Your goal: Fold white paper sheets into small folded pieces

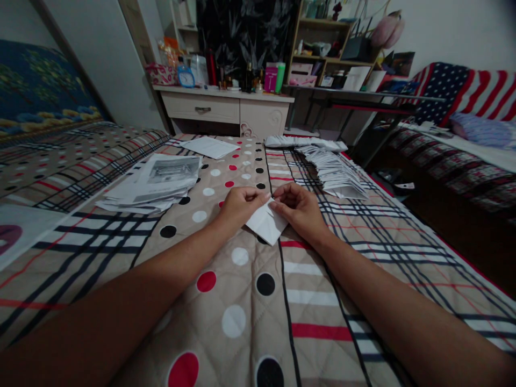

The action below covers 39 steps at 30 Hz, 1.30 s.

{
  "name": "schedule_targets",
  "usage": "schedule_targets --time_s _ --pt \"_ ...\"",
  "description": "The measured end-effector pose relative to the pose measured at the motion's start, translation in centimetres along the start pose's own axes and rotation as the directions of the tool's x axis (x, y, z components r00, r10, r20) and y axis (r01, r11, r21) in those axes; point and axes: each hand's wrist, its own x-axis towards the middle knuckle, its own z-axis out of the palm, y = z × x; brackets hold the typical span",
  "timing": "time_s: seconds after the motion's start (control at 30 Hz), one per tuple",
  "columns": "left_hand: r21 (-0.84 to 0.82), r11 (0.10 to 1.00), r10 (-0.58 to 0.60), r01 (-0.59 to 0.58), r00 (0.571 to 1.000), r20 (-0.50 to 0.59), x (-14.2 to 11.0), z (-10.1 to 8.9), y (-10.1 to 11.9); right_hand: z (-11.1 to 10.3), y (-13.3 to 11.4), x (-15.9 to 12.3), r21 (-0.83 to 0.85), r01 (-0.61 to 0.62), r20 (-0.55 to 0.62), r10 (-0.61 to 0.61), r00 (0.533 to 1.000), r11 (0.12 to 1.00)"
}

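Between both hands is a small folded piece of white paper (266,223), resting on the patterned bedspread with one corner pointing toward me. My left hand (245,203) pinches its upper edge between thumb and fingers. On the other side, my right hand (296,207) grips the same edge, thumb close to the left thumb and fingers curled. The far part of the paper is hidden behind the fingers. To the left lies a stack of printed sheets (161,183), the top one bearing a grey picture. Many folded white paper pieces (334,172) lie overlapped in a row on the right.
Another white sheet (209,147) lies farther back on the bedspread (242,279). A long white bundle (304,143) sits at the back right. Beyond the bed stand a white dresser (221,107) and a shelf desk (342,88). The bed's right edge drops to a dark floor.
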Motion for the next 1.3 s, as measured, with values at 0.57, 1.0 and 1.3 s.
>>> schedule_targets --time_s 0.57,1.0,1.3 --pt "0.399 0.904 0.223 -0.155 0.966 -0.13 1.3 -1.4 -1.4 -0.1 -0.5 -0.3 0.036 -0.15 0.138 0.144 0.98 0.988" --pt "0.286 0.947 0.199 -0.144 0.964 -0.174 1.3 -1.5 -1.5 0.0 -0.7 -0.1 0.141 -0.175 0.139 0.156 0.978 0.974" --pt "0.163 0.963 0.247 -0.216 0.946 -0.208 1.3 -0.8 -1.3 -0.3 -0.2 -0.3 -0.269 0.17 -0.137 -0.213 0.967 0.948"
